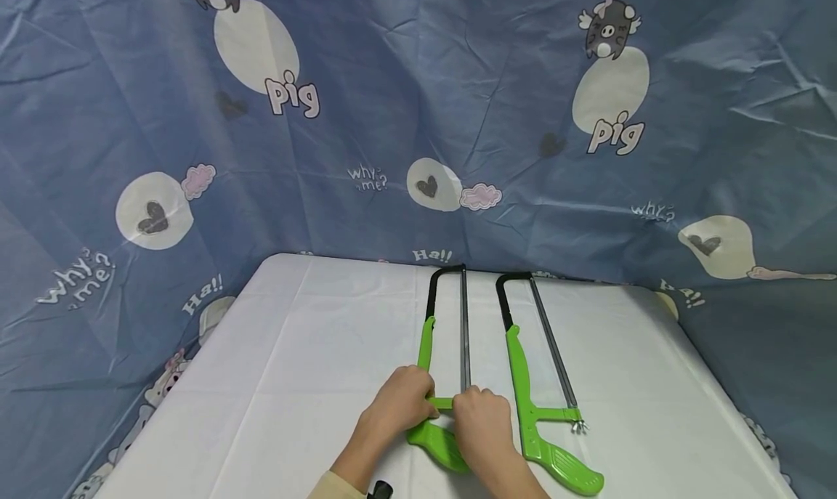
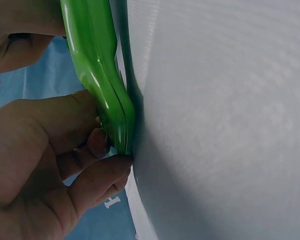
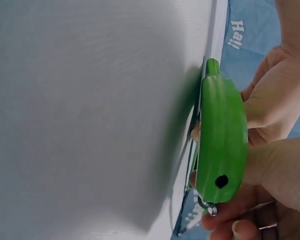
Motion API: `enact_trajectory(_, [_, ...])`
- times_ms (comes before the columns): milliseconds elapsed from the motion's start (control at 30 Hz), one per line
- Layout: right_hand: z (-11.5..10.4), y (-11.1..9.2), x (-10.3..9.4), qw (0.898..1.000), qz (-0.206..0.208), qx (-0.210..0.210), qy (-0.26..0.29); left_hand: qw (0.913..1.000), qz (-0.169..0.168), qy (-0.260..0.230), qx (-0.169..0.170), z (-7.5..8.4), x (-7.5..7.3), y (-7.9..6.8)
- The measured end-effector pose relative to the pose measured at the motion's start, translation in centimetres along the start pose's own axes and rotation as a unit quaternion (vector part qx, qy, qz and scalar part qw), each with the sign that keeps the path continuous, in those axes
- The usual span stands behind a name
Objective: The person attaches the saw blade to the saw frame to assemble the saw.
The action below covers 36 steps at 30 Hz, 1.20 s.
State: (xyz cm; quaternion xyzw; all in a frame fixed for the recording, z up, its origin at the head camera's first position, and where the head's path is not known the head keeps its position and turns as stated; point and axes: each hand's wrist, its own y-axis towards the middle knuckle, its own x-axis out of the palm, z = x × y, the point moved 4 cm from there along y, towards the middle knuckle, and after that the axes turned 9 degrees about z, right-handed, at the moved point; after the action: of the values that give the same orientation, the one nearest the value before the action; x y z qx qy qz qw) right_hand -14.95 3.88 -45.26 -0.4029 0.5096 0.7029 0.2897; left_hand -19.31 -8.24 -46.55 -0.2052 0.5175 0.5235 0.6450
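Two hacksaws with green handles, black front frames and grey blades lie side by side. My left hand grips the left hacksaw by its green frame, just above the handle. In the left wrist view its thumb and fingers close round the green part. My right hand holds the same saw at the near end of the blade, covering that corner in the head view. The right wrist view shows its fingers right at a small metal wing nut, below the green handle.
To the right lies the second hacksaw, with its wing nut showing at the blade's near end. Both saws are on a white-covered table. Blue printed cloth hangs behind and at the sides.
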Motion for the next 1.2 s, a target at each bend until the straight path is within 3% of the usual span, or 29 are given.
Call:
enact_trajectory(200, [0.1, 0.0, 0.1, 1.0, -0.02, 0.006, -0.003, 1.0, 0.008, 0.005, 0.002, 0.2, -0.1, 0.0])
enact_trajectory(500, [0.2, -0.1, 0.4, 1.0, -0.012, -0.001, 0.009, 0.9999, 0.013, -0.002, -0.002, 0.2, -0.1, -0.1])
enact_trajectory(800, [0.6, -0.5, 0.6, 0.997, 0.013, 0.01, 0.072, 0.9999, 0.016, -0.003, -0.003, 0.2, -0.2, -0.2])
enact_trajectory(1200, [1.2, -0.6, 1.3, 0.99, -0.034, 0.049, 0.129, 0.9999, 0.015, -0.002, -0.002, 0.2, -0.3, -0.2])
